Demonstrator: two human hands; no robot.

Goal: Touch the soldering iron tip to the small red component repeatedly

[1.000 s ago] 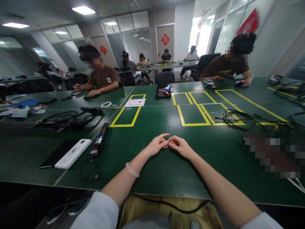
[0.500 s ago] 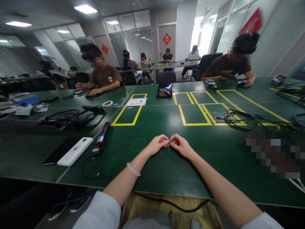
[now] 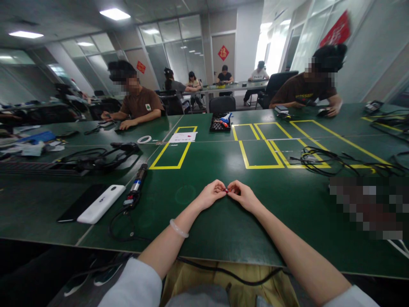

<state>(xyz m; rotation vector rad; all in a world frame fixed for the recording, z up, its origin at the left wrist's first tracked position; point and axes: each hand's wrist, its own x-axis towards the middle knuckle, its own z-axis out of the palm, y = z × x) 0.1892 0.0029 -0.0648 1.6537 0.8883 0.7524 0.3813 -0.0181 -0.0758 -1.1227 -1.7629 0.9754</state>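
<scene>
- Left hand (image 3: 211,195) and right hand (image 3: 243,197) meet over the green table (image 3: 204,234), fingertips pinched together on one small red item (image 3: 226,191).
- Item: between the two sets of fingertips, mostly covered by them; shape and kind can't be made out.
- Curled fingers of both hands partly hidden behind knuckles and thumbs; can't tell whether the hands rest on the tabletop.
- Pale bracelet (image 3: 179,229) on left wrist; both sleeves cut off by frame bottom.
- Right side: pixelated patch masks whatever lies there; black cables (image 3: 315,160) tangled beyond it, individual runs hard to trace.
- White sheet (image 3: 182,137) near a yellow outline; print too small to read.
- Black tray (image 3: 220,123) farther off, contents jumbled, only blue and red parts distinct.
</scene>
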